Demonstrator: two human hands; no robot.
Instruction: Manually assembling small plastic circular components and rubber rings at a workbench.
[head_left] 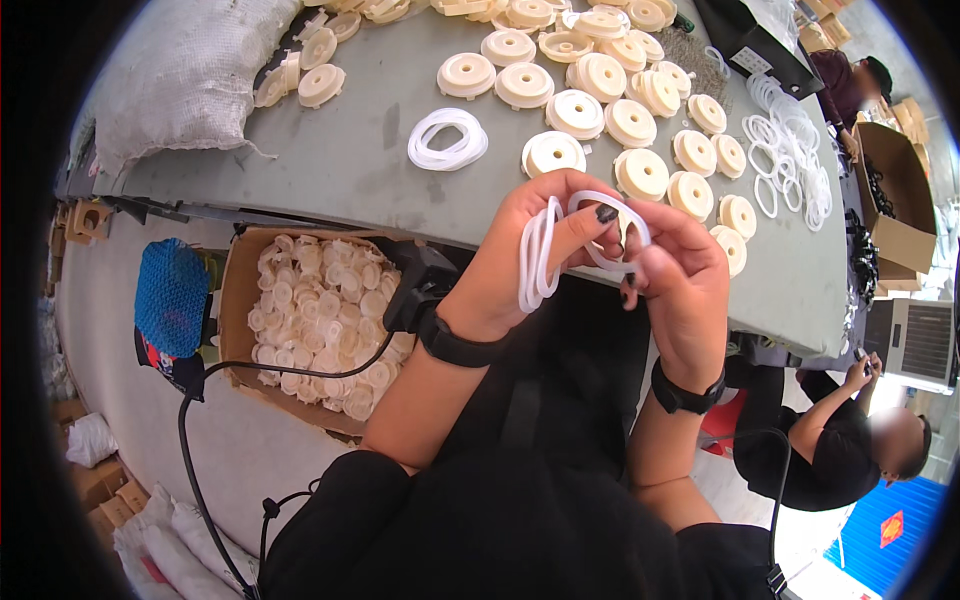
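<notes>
Between my two hands, over the table's near edge, is a white rubber ring (640, 222). My left hand (530, 245) pinches its left side with thumb and fingers, and several more white rings (536, 262) hang looped round that thumb. My right hand (690, 275) has its fingers closed on the ring's right side. Just beyond my hands lie many cream round plastic caps (640, 173), each with a hole in the middle. A small stack of white rings (447, 139) rests on the table to the left of these caps.
A white woven sack (190, 80) stands on the grey table (370, 190) at left. More rings (790, 140) lie at right. Below the table is a cardboard box (235, 310) of translucent parts beside a blue-covered stool (172, 297). Two other people (840, 440) are at right, near an open carton (895, 200).
</notes>
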